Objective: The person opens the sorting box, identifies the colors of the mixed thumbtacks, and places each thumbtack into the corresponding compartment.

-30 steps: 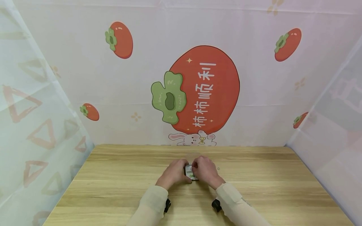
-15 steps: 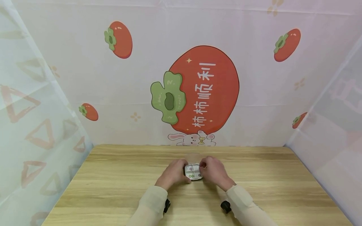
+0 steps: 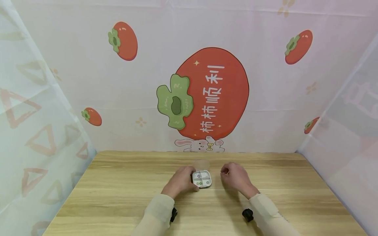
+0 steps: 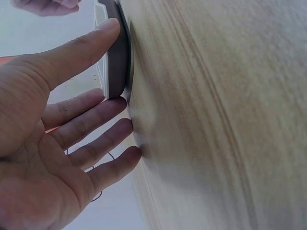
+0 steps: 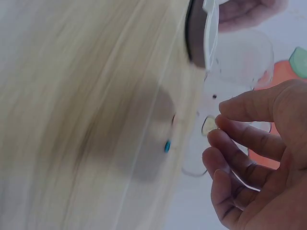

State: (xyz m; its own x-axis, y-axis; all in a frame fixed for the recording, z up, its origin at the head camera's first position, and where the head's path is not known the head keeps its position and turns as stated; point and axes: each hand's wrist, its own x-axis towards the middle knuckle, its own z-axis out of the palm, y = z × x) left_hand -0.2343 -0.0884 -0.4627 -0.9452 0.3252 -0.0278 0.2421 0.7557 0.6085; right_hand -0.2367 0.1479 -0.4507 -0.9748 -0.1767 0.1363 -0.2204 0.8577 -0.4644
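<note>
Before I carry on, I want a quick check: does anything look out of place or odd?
Yes: in the right wrist view, a small teal piece lies loose on the table, odd because other small pieces sit inside the box. A faint reddish mark beside it is too blurred to identify. I see no damage.

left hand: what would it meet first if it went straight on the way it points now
Most likely the white four-compartment pill box, at once: the left hand's thumb touches its edge. Whether the lower fingers would brush the wooden tabletop too is hard to tell.
</note>
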